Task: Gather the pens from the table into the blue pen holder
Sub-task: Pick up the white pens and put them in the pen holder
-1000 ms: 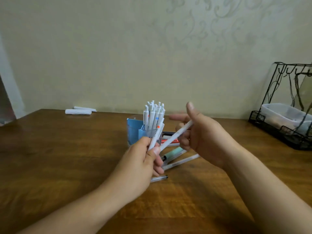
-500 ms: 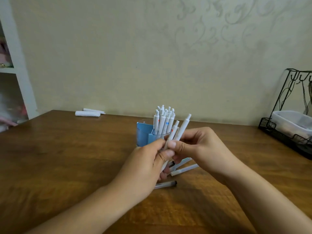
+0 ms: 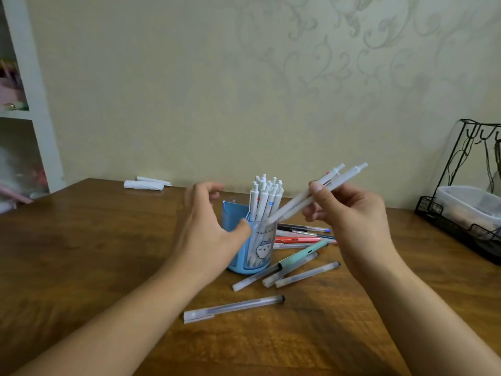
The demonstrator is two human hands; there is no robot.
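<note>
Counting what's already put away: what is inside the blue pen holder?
A bunch of upright white click pens fills the blue pen holder. Their lower ends, and the rear compartment, are hidden by its walls and the left hand.

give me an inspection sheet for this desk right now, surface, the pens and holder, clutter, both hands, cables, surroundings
Surface: wooden table, bare at the left.
Job's things: blue pen holder upright, packed with white pens; loose pens lie to its right and one clear pen in front.
Clutter: white rolls at the back edge.
Grips: left hand open, thumb on the holder; right hand shut on two white pens, tips at the holder's mouth.
Cables: nothing seen.
Surroundings: patterned wall, white shelf at the left, black wire rack with a plastic tub at the right.
</note>
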